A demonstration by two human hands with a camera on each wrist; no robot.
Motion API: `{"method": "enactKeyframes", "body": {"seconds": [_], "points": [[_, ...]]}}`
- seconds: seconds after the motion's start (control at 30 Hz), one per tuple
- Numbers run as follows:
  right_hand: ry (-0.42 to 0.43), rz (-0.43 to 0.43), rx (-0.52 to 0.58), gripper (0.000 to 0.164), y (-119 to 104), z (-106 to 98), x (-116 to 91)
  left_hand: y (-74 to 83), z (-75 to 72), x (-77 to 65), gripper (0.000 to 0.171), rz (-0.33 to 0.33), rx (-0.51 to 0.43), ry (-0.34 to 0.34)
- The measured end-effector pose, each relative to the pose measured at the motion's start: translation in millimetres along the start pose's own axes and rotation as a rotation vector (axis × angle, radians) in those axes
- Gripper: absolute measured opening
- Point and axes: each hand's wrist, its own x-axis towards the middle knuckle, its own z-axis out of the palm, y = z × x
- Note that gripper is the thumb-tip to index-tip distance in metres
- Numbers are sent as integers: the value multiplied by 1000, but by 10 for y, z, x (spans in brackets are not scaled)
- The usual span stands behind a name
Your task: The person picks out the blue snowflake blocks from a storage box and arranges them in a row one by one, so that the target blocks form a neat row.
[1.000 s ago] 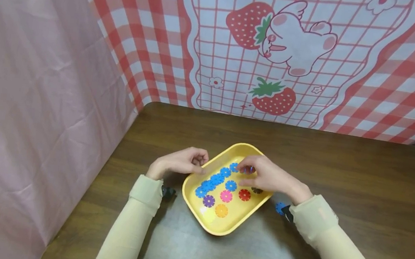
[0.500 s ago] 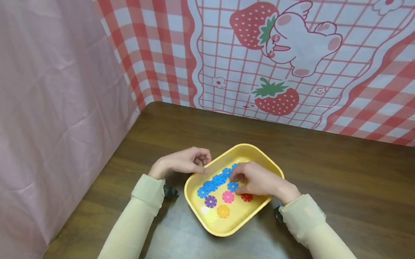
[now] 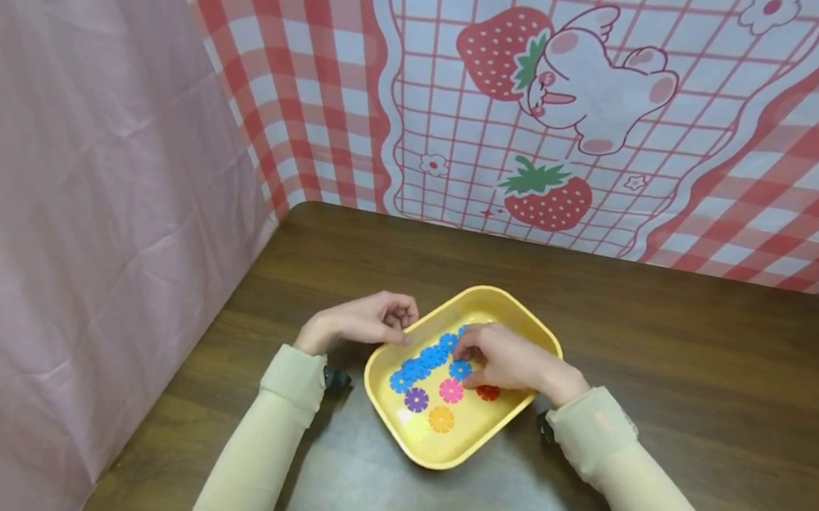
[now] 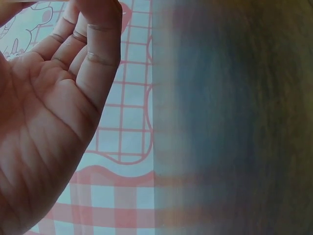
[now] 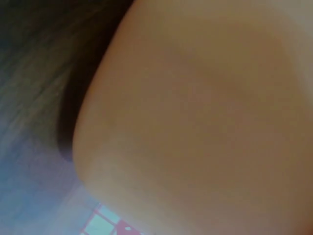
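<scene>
In the head view, a yellow plastic tray (image 3: pixel 380 407) stands at an angle on the table and holds several flower-shaped interlocking discs. My left hand (image 3: pixel 366 317) holds its left rim, thumb over the edge and fingers curled outside. The left wrist view shows the palm of that left hand (image 4: pixel 54 112) and its bent fingers. Over the tray, my right hand (image 3: pixel 511 356) has thumb and forefinger at opposite edges of a blue interlocking disc (image 3: pixel 460 370), pinching it. Bare skin of the right hand (image 5: pixel 195 127) fills most of the right wrist view.
An overlapping row of blue discs (image 3: pixel 433 356) lies along the tray's left side. Nearer the front are a purple disc (image 3: pixel 416 399), a pink disc (image 3: pixel 451 391), an orange disc (image 3: pixel 441 420) and a partly covered red disc (image 3: pixel 488 393). A checked cloth (image 3: pixel 319 115) hangs behind the table.
My right hand has moved left and down from the tray's far right side to the blue disc, then stayed there. The blue disc outside the tray is now hidden. The left hand keeps its place.
</scene>
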Motion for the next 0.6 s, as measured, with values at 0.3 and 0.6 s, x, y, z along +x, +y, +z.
{"method": "enactKeyframes", "body": {"seconds": [0.3, 0.6], "points": [[16, 2, 7, 27, -19, -5, -14, 0, 8, 9, 17, 4, 10, -4], [30, 11, 9, 29, -45, -45, -54, -5, 13, -11, 18, -1, 6, -4]]}}
